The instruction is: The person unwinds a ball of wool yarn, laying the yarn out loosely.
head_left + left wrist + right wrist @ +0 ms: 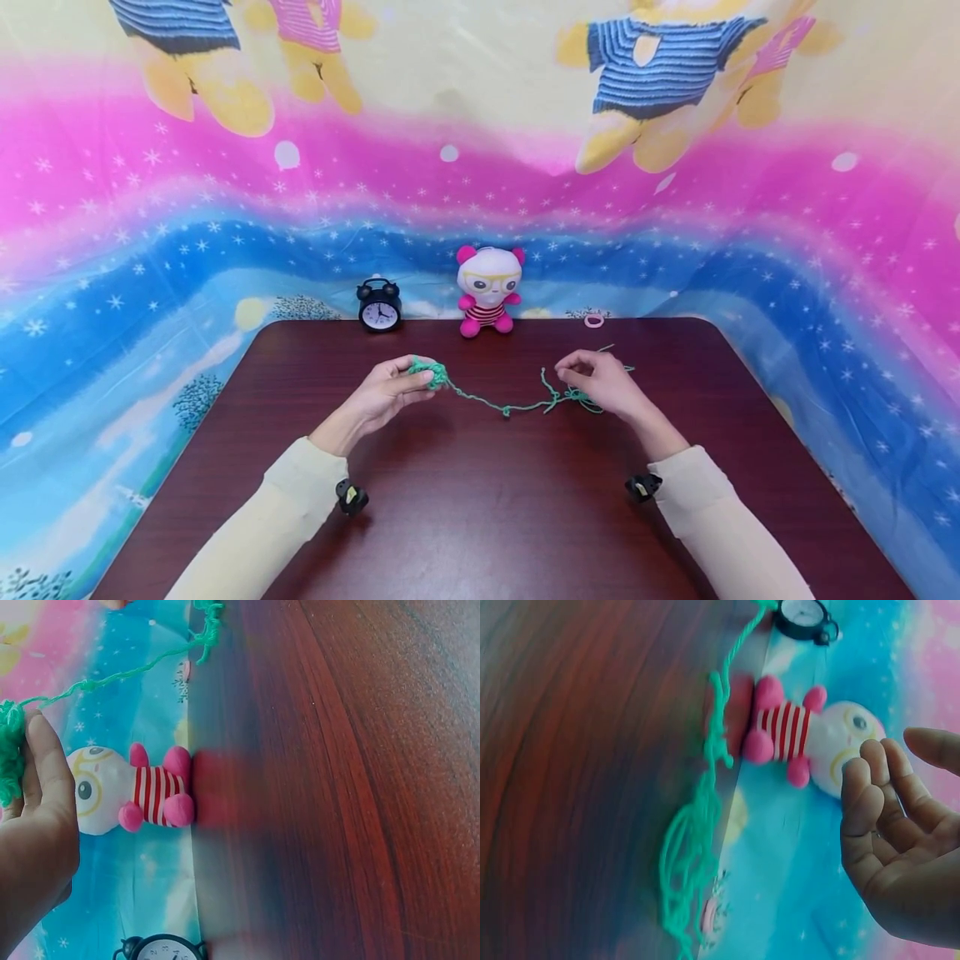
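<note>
1. Green yarn [506, 410] spans the far half of the table [487, 508]. Reading the table as a clock face with twelve at its far edge, a crumpled bunch [437, 376] sits at ten, and a loose tangle [579, 396] at two.

2. The left hand [386, 393], at ten, pinches the bunch between thumb and fingers. Squeezing harder could mat those loops together; slackening could let the bunch drop.

3. The right hand [606, 385], at two, is loosely curled, with thumb apart from fingertips and no yarn visible inside. It is above or beside the tangle; whether it touches, I cannot tell. A hasty grab there could catch several loops at once and cinch them.

4. Between the hands the strand sags through a small knot [90, 685], just on the twelve side of centre. Pulling the hands apart would probably tighten that knot before freeing anything.

5. Loose ends stick out around the tangle, some towards one. Drawing the wrong end through could add a snarl, because the overlaps are hard to read.

6. The panda toy [490, 292] at twelve and alarm clock [379, 306] near eleven stand close behind; a wide sweep of trailing yarn might snag or topple either.
</note>
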The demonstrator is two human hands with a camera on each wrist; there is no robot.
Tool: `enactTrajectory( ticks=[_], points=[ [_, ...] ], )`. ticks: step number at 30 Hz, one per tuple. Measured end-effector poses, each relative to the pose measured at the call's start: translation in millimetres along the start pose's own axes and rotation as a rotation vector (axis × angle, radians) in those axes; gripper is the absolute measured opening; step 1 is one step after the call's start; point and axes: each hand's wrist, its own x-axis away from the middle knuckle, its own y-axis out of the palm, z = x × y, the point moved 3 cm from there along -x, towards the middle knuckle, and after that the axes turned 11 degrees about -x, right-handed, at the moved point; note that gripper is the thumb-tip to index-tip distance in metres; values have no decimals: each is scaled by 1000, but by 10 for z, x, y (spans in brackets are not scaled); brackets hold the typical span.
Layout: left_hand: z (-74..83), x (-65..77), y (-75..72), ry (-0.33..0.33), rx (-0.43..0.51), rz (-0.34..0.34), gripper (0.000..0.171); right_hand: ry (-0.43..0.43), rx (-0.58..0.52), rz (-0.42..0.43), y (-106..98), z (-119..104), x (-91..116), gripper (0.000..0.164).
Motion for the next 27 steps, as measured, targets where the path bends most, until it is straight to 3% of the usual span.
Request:
enactTrajectory(
  ticks=[14,27],
  points=[
    [9,-11,44,-4,-39,-20,25,-63,-85,-59,408,-283,-61,11],
    [7,-39,84,6,-48,-51,34,-96,-91,-149,774,-482,-130,10]
  ],
)
